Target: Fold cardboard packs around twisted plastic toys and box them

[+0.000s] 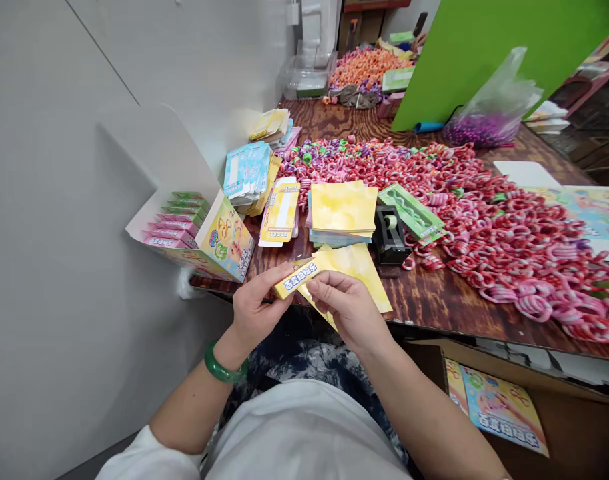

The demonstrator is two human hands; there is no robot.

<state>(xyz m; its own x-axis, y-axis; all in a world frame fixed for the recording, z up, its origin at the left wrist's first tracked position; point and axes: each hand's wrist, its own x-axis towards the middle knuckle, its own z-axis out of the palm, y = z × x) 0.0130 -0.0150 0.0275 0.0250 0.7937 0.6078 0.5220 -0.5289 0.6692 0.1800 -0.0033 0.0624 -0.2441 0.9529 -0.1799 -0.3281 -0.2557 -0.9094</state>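
Note:
Between both hands is a small yellow box [298, 278] with blue and white lettering on its narrow side, tilted up to the right. My left hand [261, 300] grips its left end, thumb below and fingers behind. At the right end, my right hand [351, 310] pinches the box between thumb and fingers. Beneath them, yellow cards [367, 273] lie at the table's front edge. Just beyond stands a stack of yellow cards [343, 208] on blue ones. A black tape dispenser [390, 237] sits right of the stack, beside a green box [413, 215] with a window.
A display carton [227, 243] holding pink and green boxes stands at the left. Flat yellow sleeves [280, 210] and blue sleeves [245, 170] are piled near it. Striped rings [434, 180] cover the table's right. A green panel [484, 53] rises behind; an open cardboard box [574, 427] sits lower right.

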